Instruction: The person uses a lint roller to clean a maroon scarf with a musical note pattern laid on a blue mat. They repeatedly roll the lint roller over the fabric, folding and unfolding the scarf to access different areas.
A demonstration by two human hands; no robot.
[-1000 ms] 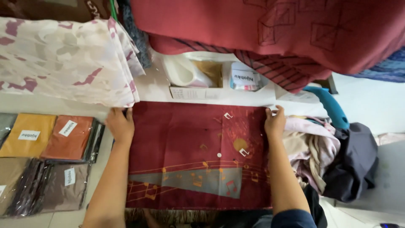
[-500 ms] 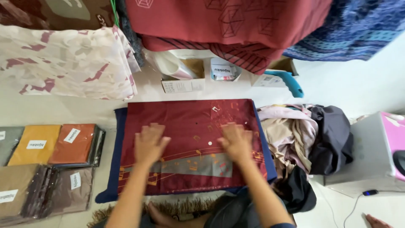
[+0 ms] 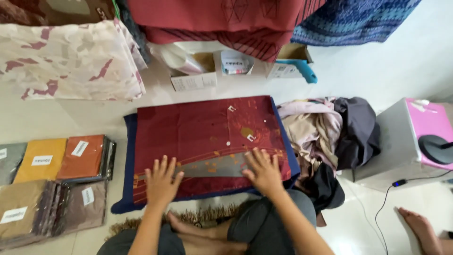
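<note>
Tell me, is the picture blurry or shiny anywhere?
Head view: mostly sharp and evenly lit; the left hand and right hand on the maroon patterned cloth look only slightly soft; the pale floor at upper right is bright and washed out; the straight floor edges bow a little towards the corners, as with a wide lens.

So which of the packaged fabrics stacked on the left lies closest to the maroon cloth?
The orange-red packet, top row, right end. It lies just left of the maroon cloth; the yellow packet lies farther left, the brown packets lower.
</note>
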